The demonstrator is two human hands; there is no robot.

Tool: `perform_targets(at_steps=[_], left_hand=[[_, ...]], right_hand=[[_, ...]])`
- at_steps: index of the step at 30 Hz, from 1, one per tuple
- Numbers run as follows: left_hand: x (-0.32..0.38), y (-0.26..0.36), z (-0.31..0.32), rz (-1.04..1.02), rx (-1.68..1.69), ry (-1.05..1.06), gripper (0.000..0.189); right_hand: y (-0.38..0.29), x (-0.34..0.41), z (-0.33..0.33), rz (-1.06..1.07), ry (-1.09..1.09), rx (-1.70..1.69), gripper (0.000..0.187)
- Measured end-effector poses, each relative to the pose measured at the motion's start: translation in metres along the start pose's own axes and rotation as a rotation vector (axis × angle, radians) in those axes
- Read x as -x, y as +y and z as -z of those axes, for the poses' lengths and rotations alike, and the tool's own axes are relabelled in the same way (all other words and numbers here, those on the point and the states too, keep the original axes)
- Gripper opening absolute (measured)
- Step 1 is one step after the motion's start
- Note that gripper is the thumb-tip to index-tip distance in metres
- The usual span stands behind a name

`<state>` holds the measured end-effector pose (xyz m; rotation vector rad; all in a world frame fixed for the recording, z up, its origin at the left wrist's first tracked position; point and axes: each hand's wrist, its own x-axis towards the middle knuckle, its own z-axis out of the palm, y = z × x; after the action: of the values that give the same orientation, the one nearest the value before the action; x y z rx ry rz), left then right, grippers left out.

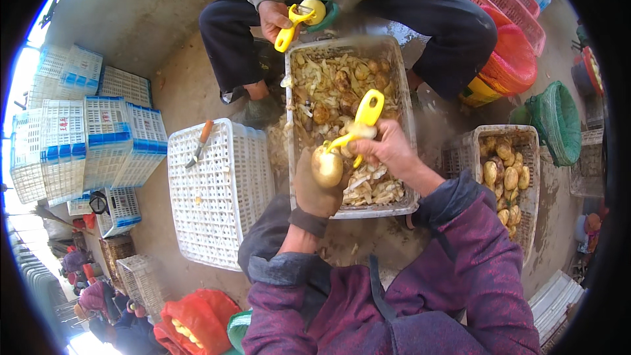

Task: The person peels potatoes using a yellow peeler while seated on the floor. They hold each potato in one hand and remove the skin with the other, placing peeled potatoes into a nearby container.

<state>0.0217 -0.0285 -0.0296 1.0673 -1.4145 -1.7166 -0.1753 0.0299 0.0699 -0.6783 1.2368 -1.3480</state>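
A brown glove covers my left hand (318,185), which grips a potato (327,166) over the near part of a white plastic crate (377,213). Bare, my right hand (389,150) holds a yellow-handled peeler (367,111) with its head at the potato's upper side. A second yellow tool piece shows below that hand; whether it belongs to the same peeler I cannot tell. Potato peelings (372,185) and several potatoes lie in the crate beneath. Across it, a person's gloved hand holds a pale potato (313,11), and their bare hand holds another yellow peeler (291,27).
An upturned white crate (222,227) bears a knife (200,143) at the left. To the right stands a crate of potatoes (532,158), with a green mesh sack (554,123) beyond. Stacked crates (88,143) stand far left; a red sack (197,315) is lower left.
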Motion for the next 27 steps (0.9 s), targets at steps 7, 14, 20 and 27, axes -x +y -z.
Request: perform_targets(at_steps=[7,14,20,27], left_hand=[[-0.004,0.027,-0.006,0.193,0.254,-0.166,0.046],[0.012,0.052,-0.024,0.273,0.485,-0.044,0.04],[0.011,0.046,-0.025,0.367,0.581,-0.001,0.032],[0.005,0.059,-0.017,0.626,0.926,-0.129,0.042]], right_hand=[[0.023,-0.021,0.008,0.028,0.089,0.204,0.024],[0.012,-0.038,0.022,0.283,0.305,0.683,0.026],[-0.002,-0.001,0.003,-0.014,0.04,0.09,0.021],[0.008,-0.008,-0.002,0.035,0.1,0.245,0.02]])
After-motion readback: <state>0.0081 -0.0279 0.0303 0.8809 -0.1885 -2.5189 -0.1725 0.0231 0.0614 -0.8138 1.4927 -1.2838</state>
